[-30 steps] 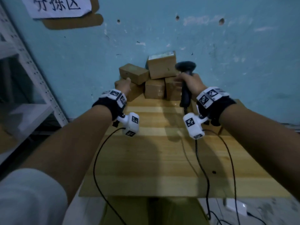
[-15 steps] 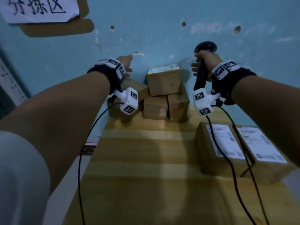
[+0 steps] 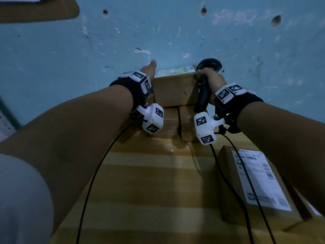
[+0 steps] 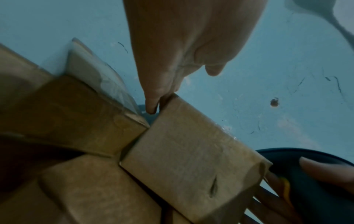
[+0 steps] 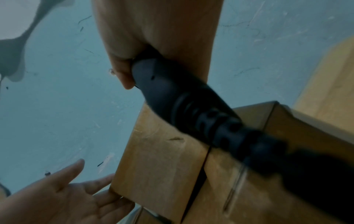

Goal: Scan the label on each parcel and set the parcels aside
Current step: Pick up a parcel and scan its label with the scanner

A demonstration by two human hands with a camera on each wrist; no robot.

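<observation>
Several brown cardboard parcels are stacked against the blue wall at the back of the wooden table [image 3: 144,182]. The top parcel [image 3: 175,88] carries a white label [image 3: 175,72] on its upper face. My left hand [image 3: 151,66] reaches to this parcel's left side, fingers straight, fingertips [image 4: 153,104] touching its edge [image 4: 191,151]. The right wrist view shows that left hand [image 5: 86,181] with an open palm against the box [image 5: 159,159]. My right hand [image 3: 208,77] grips the black scanner [image 3: 203,92] by its handle [image 5: 182,106], right beside the top parcel's right corner.
Two flat parcels with large white labels [image 3: 258,178] lie on the table at the right, under my right forearm. Black cables [image 3: 226,182] trail from both wrists across the table. The wall stands directly behind the stack. Bare wood spans the table's middle and left.
The left hand has moved right and down onto the top parcel's left side. The right hand has lowered the scanner beside that parcel's right corner. The view has come closer.
</observation>
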